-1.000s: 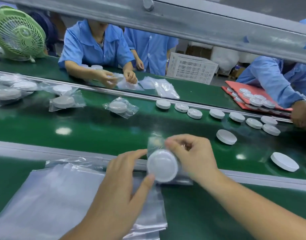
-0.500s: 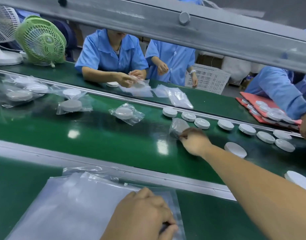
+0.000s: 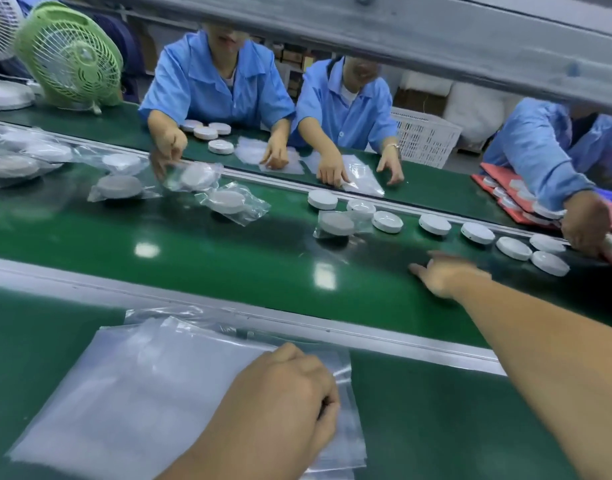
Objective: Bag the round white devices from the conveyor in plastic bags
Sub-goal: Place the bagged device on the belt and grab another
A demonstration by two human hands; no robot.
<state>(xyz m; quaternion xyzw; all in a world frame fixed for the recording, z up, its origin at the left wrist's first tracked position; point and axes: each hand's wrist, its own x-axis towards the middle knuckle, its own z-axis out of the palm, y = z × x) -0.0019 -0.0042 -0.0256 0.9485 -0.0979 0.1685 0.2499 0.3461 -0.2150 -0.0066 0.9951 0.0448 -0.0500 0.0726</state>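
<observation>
Devices (image 3: 435, 224) lie bare along the far edge of the conveyor (image 3: 228, 258); the empty, spread right hand (image 3: 446, 276) is stretched toward them, a bag (image 3: 124, 393) pinched by the left hand (image 3: 280, 407). One must be grasped next.

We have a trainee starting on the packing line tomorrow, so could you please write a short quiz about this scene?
1. True or false: the right hand is gripping something.
2. What lies under the left hand? A. a towel B. a stack of bags C. a book
3. Fill in: the bagged device nearest the right hand lies on the ____.
Key: 1 false; 2 B; 3 belt.
</observation>
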